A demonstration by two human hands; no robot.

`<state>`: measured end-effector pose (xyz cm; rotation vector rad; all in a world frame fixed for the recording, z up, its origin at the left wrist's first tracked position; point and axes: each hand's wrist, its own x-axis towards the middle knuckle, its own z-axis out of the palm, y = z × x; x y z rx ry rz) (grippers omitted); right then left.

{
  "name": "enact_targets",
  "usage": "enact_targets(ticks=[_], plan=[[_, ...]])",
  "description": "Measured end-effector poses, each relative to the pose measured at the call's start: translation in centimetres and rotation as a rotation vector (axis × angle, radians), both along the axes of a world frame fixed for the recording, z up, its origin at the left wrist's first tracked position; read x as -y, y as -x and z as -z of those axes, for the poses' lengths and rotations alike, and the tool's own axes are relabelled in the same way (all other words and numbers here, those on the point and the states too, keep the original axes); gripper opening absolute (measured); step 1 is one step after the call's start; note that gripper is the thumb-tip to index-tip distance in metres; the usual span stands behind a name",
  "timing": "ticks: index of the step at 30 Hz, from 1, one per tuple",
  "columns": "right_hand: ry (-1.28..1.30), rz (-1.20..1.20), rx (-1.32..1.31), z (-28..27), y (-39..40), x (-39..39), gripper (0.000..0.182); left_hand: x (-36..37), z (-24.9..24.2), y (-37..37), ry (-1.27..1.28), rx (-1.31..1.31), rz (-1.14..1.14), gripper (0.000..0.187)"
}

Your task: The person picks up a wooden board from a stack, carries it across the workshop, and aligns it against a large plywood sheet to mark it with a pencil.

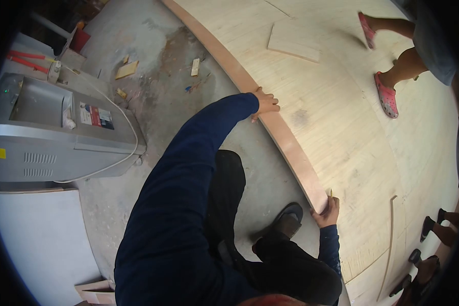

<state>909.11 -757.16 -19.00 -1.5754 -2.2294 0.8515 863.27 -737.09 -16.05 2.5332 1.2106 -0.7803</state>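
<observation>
A long reddish-brown wooden strip [285, 136] runs along the near edge of a large pale plywood surface [336, 143]. My left hand [266, 103] is closed over the strip partway along, thumb on its near side and fingers over the top. At the strip's near end, my right hand [328, 211] grips the tip, with a small yellowish pointed thing, perhaps a pencil [331, 193], sticking up from its fingers.
A grey machine [46, 137] with a cable stands at the left, above a white panel [46, 229]. Wood scraps [127, 70] lie on the concrete floor. A person in red clogs [387, 97] stands on the plywood; other people's feet show at the lower right.
</observation>
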Motion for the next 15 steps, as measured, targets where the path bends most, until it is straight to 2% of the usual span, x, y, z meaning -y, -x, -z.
enact_targets(ticks=[1,3,4,6,15], plan=[[0.000,0.008,0.001,0.1,0.3,0.5,0.082,0.4,0.4,0.0,0.000,0.001,0.008,0.086],[-0.245,0.042,0.219,0.5,1.1,2.0,0.084,1.6,1.5,0.7,-0.177,0.055,0.032,0.083],[-0.243,0.045,0.218,1.2,1.3,2.4,0.084,2.1,2.4,1.2,-0.175,0.054,0.035,0.083],[-0.264,0.112,0.229,2.0,2.0,3.2,0.085,3.2,3.5,2.2,-0.379,0.188,-0.006,0.083],[-0.207,0.098,0.149,0.4,4.8,0.3,0.083,1.6,2.2,4.2,-0.282,0.247,-0.168,0.081]])
